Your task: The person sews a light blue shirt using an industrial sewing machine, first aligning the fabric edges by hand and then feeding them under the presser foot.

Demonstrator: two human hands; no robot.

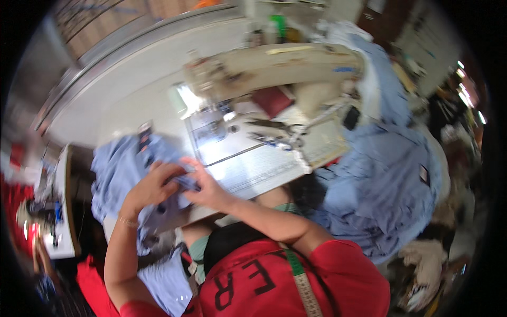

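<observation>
both hands are on the light blue garment (pixel 119 164), which lies bunched on the near left part of the desk (pixel 140 103), partly hanging over its front edge. the left hand (pixel 152 186) comes over the cloth with its fingers bent and the thumb close to them, narrow on the fabric; the right hand (pixel 203 185) meets it from the other side, thumb and forefinger pinching a small fold between the two. the view is blurred there, so whether that fold is a seam, a hem or a placket cannot be told.

the step in hand looks like handling and arranging the cloth by its edge, with the fold held up off the rest. the garment sits to the left of the sewing machine (pixel 288 66), apart from its needle area, and its lit metal bed plate (pixel 248 171) has no blue cloth across it.

as a judgement, the next move calls for keeping the pinch firm and the fold flat, with the loose bulk kept from dragging off the desk edge. moving the cloth rightward would also mean minding the metal snips (pixel 266 129) lying beyond the plate. a larger blue cloth pile (pixel 369 201) rests to the right, well apart from both hands.
</observation>
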